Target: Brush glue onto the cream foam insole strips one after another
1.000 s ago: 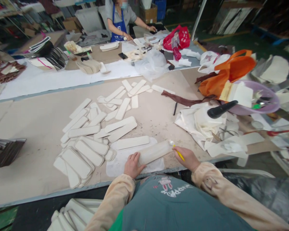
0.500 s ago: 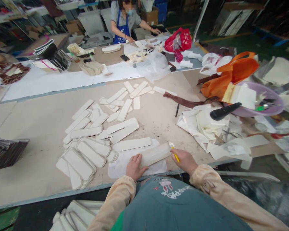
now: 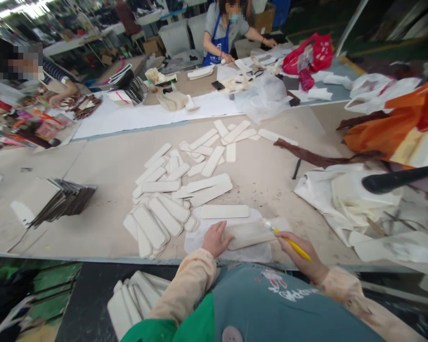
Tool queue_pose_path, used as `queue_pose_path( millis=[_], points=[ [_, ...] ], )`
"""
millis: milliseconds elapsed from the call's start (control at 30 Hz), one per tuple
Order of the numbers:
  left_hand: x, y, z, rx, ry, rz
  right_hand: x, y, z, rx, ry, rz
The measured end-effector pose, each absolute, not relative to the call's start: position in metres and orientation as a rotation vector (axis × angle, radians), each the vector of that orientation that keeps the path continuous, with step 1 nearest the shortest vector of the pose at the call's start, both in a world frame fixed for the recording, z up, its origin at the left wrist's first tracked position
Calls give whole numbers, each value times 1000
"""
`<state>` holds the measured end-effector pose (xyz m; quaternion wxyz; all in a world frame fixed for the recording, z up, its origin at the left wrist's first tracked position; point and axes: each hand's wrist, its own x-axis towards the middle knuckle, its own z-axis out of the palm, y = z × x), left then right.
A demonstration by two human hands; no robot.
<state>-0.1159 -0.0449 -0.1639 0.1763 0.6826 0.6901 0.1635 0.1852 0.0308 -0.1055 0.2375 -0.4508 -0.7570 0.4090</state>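
My left hand (image 3: pixel 216 238) rests on the left end of a long off-white strip (image 3: pixel 248 235) with rounded corners, fingers spread and pressing it down. The strip lies on a white sheet (image 3: pixel 191 241) near the table's front edge; its surface looks wet or coated. In my closed right hand (image 3: pixel 303 254) is a brush (image 3: pixel 293 246) with a yellow handle. Its whitish tip touches the strip's right end. Just beyond lies another off-white strip (image 3: pixel 224 212) on the sheet. A loose heap of similar strips (image 3: pixel 164 213) spreads to the left and behind.
To the right stand a white tub (image 3: pixel 360 190) with a black handle across it, and an orange bag (image 3: pixel 413 118). A dark stack of panels (image 3: pixel 64 199) sits on the left. A brown cloth strip (image 3: pixel 314 154) lies behind. Co-workers (image 3: pixel 219 38) sit across the table.
The view has turned left, so the scene sits farther right. My right hand has tilted the brush lower, its handle now pointing right. My left hand stays on the strip's left end.
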Motion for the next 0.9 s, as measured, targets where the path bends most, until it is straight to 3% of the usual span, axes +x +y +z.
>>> queue_pose_path(
  millis=[200, 533, 700, 900],
  points=[
    [-169, 1, -165, 2046, 1930, 94, 198, 35, -96, -1381, -1937, 1032],
    [-203, 32, -173, 2140, 1645, -34, 194, 28, -93, -1373, -1866, 1036],
    [-206, 38, -151, 2140, 1663, -1, 191, 34, -95, -1348, -1769, 1055],
    [-173, 34, -92, 2099, 1663, 154, 183, 56, -87, -1252, -1464, 1118]
  ],
)
